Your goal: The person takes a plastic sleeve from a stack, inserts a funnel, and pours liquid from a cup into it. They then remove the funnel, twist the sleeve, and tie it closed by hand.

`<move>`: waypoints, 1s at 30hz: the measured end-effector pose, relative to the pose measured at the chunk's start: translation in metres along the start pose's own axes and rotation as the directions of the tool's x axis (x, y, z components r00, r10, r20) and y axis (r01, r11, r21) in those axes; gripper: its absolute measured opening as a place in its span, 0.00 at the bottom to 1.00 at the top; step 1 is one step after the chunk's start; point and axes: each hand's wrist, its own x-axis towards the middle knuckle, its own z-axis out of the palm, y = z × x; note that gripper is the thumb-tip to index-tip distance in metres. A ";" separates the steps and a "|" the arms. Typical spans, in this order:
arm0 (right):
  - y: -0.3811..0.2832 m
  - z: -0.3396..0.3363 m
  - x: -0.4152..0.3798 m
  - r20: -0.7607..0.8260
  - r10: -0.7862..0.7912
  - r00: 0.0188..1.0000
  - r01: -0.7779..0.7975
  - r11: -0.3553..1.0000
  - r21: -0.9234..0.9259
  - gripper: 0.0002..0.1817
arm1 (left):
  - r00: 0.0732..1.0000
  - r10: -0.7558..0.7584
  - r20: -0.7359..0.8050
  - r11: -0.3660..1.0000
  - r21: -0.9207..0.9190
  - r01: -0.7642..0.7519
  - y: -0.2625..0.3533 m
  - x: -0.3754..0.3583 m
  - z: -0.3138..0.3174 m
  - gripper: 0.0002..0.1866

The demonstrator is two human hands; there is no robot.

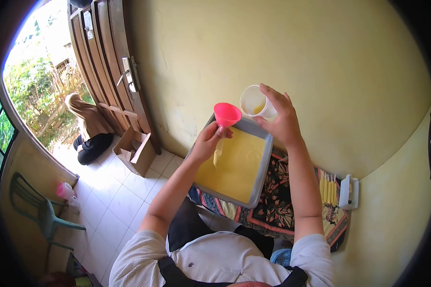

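A pink funnel (227, 114) is held upright by my left hand (209, 142), its fingers closed round the narrow part. A slim clear bag (218, 154) with yellow content hangs beneath it. My right hand (282, 117) grips a clear plastic cup (254, 101), tilted toward the funnel, with a little yellow liquid inside. Cup and funnel are close but apart. Below both hands is a grey tub (257, 184) holding yellow liquid (239, 165).
Patterned cloth (278, 203) lies under the tub, with several filled yellow tubes (328, 190) and a white box (349, 192) at right. At left are a cardboard box (135, 152), a seated person (88, 126), a green chair (45, 215) and an open wooden door (107, 62).
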 end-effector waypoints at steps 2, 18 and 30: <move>-0.011 -0.005 0.012 0.044 -0.086 0.995 0.090 0.992 -0.092 0.46 | 1.000 -0.021 -0.010 0.998 -0.058 0.021 -0.001 -0.001 0.001 0.19; -0.035 0.013 0.019 0.201 -0.580 0.789 0.607 0.688 -0.398 0.21 | 0.999 0.033 0.012 0.999 -0.008 -0.032 -0.003 -0.007 0.007 0.20; 0.022 0.048 -0.044 -0.259 0.047 0.965 -0.057 0.998 -0.029 0.44 | 0.997 0.037 -0.065 0.999 0.039 -0.035 -0.001 -0.008 0.007 0.19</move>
